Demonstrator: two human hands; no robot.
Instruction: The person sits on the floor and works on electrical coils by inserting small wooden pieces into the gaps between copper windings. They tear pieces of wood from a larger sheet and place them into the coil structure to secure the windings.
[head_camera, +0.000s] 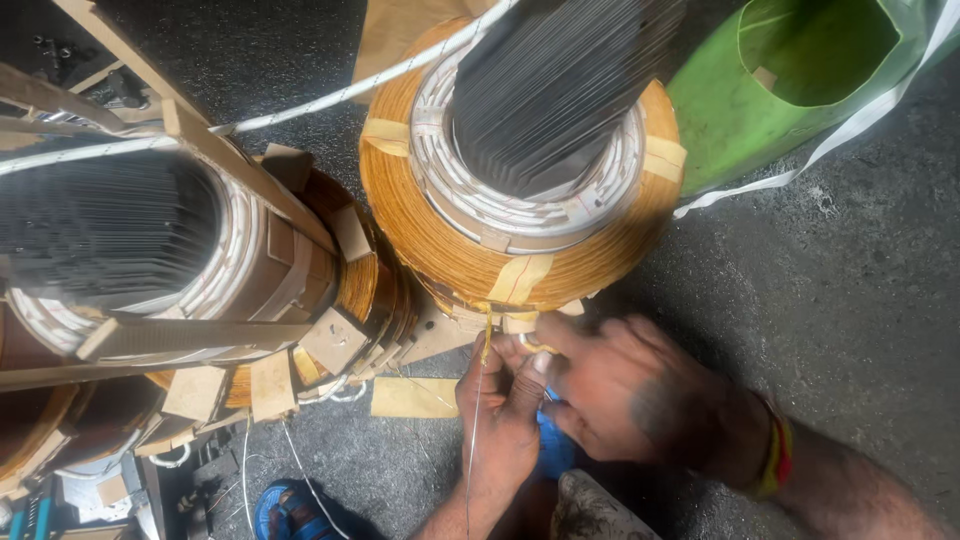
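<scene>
I see my left hand (500, 420) pinching a thin wire (474, 440) that runs lengthwise up to the coil (470, 250) just above, my right hand (625, 395) closed beside it.

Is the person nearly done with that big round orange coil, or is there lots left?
Done: the orange coil looks fully wound, with tape strips stuck over its edge. In hand: the left hand and right hand pinch a thin wire at the coil's bottom edge. Left: that wire end hangs loose, and loose card pieces lie on the floor beside the second coil.
</scene>
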